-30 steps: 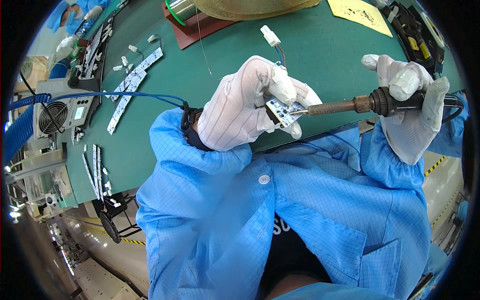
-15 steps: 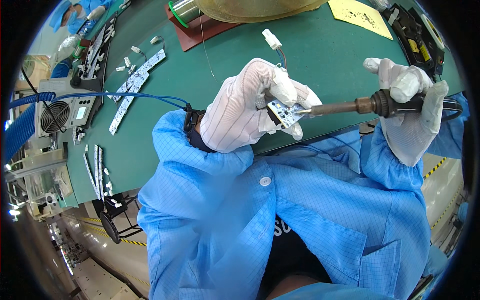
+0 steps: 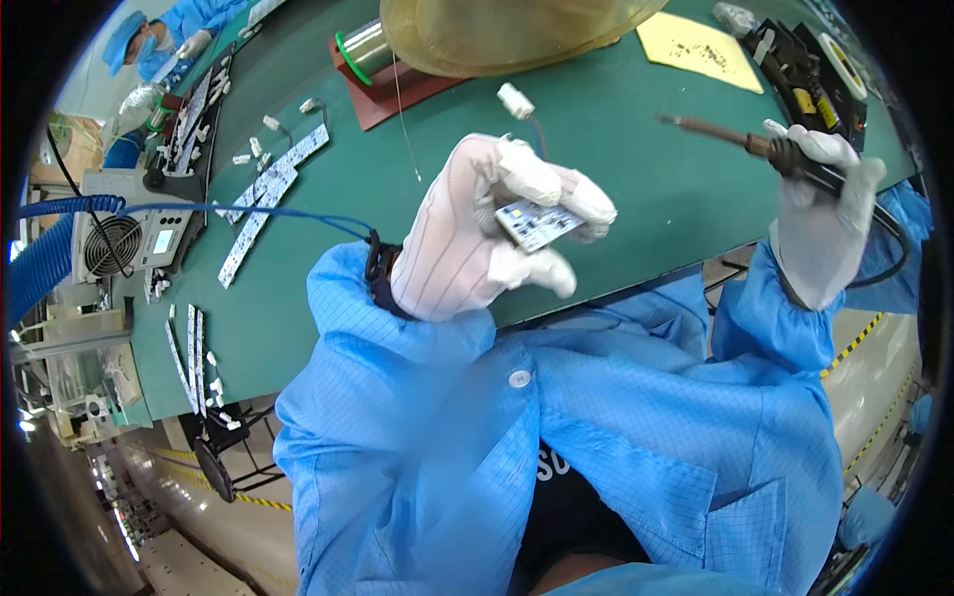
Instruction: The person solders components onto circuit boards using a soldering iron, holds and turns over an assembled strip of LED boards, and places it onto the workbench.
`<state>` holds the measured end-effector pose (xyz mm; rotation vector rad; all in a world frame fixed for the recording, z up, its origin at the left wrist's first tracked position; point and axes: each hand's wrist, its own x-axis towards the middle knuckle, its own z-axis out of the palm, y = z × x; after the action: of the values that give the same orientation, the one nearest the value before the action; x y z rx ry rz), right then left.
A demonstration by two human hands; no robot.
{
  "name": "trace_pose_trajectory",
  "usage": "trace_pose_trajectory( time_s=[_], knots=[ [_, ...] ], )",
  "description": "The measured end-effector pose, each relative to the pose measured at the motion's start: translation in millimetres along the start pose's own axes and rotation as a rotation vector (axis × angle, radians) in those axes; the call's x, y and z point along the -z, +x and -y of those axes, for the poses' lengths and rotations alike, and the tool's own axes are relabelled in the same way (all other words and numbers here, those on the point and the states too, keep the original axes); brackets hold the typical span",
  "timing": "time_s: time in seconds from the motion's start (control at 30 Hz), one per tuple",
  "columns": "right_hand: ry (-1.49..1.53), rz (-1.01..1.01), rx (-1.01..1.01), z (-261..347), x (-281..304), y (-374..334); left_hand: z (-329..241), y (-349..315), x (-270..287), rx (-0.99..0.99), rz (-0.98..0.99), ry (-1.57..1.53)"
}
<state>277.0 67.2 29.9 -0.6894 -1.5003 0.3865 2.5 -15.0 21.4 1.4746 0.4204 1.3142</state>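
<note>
Gloved in white, my left hand (image 3: 467, 223) grips a small white circuit board (image 3: 538, 224) between thumb and fingers above the green mat. A white plug connector (image 3: 515, 100) on thin wires sticks up beyond those fingers. My right hand (image 3: 823, 214), also gloved, is wrapped round the handle of a soldering iron (image 3: 730, 136). The iron's tip points left and is apart from the board. A blue coiled cord (image 3: 248, 209) runs to the black strap on my left wrist.
A solder wire spool (image 3: 366, 52) on a red-brown stand is at the back, beside an amber cover (image 3: 517, 35). Strip circuit boards (image 3: 260, 204) with connectors lie left, near a grey fan unit (image 3: 124, 233). A yellow sponge sheet (image 3: 699, 55) lies back right. Far left, another person (image 3: 164, 45) works.
The soldering iron has moved up off the board, its tip now well away to the right. My left hand has shifted slightly left and turned the board a little.
</note>
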Motion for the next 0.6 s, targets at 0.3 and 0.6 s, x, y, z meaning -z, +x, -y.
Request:
trace_pose_trajectory(
  time_s=[0.3, 0.6],
  knots=[
    [-0.480, 0.389, -0.005, -74, -42, 65, 2, -5, 0, -0.009, -0.141, -0.030],
    [-0.113, 0.065, -0.211, -55, -1, 45, -9, 5, 4, -0.036, -0.141, 0.176]
  ],
)
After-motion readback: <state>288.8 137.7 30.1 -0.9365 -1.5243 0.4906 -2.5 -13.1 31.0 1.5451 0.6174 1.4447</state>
